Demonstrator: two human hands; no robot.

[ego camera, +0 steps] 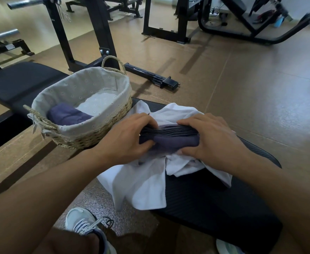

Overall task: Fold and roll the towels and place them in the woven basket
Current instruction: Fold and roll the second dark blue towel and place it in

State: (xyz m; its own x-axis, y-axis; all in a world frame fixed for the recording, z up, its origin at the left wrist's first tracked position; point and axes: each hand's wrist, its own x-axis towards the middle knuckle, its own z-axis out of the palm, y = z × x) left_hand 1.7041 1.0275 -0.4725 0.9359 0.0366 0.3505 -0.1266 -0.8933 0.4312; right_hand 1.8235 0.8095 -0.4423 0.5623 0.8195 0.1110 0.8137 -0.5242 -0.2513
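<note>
- Head view, looking down at a black bench (214,197) in a gym.
- Far left, a lined woven basket (88,114) sits on the bench end, with one rolled purple towel (69,114) inside at its near left.
- Left hand (126,138), just right of the basket, curls its fingers round the left end of a purple roll (169,137).
- That roll lies on crumpled white towels (150,184) spread over the bench.
- Right hand (212,142) grips the roll's right end, fingers curled over the top.
- Near, by the floor, a pale shoe (82,221).
</note>
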